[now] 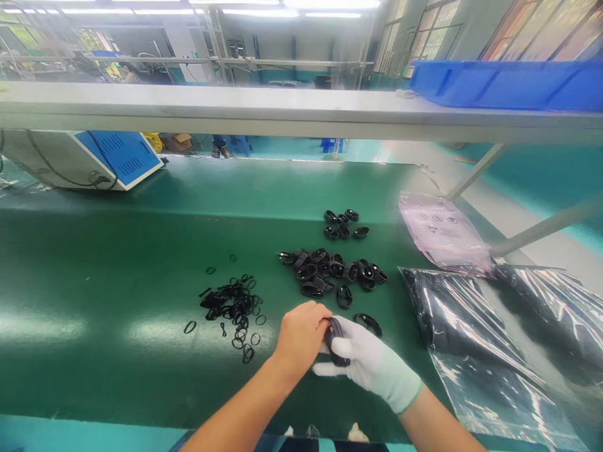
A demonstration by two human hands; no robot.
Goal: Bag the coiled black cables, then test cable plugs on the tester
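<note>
My right hand (365, 358), in a white knit glove, grips a glossy black oval ring-shaped part (338, 342) with ridged sides, held on edge above the table. My bare left hand (300, 333) has its fingers closed at the upper end of that part; what its fingertips pinch there is hidden. Just beyond my hands lies a heap of similar black oval parts (325, 270), with one loose oval part (368, 324) beside the glove. To the left is a pile of thin black rubber rings (233, 301), several of them scattered around it.
Farther back on the green table (117, 263) sits a small group of black oval parts (343, 225). Clear bags with dark contents (471, 320) and a pink bag (443, 232) lie at right. A white shelf (235, 110) crosses above, bearing a blue bin (509, 85). A blue-and-white machine (117, 157) stands back left.
</note>
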